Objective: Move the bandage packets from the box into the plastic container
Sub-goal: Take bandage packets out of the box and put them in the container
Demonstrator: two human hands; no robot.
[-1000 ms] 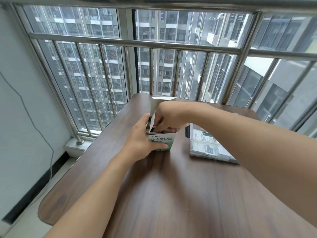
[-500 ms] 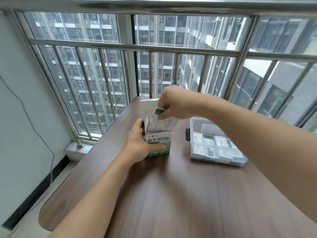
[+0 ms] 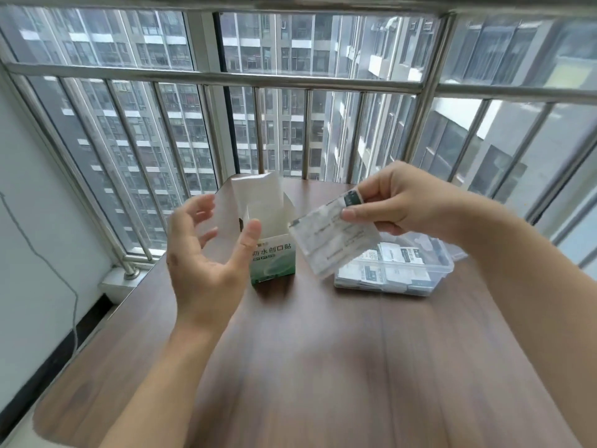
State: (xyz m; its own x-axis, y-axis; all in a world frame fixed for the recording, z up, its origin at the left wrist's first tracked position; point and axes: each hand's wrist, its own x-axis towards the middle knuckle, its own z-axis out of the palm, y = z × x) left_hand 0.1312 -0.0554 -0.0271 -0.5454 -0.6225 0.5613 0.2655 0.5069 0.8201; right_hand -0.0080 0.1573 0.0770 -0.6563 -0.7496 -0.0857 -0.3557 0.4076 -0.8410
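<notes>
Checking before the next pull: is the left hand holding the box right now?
No. The left hand is open with spread fingers beside the box, which stands alone on the table.

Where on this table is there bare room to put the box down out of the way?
The wood in front of the box and the plastic container, down to the table near edge, is bare. The strip between box and container is narrow, with the right hand holding a bandage packet above it.
</notes>
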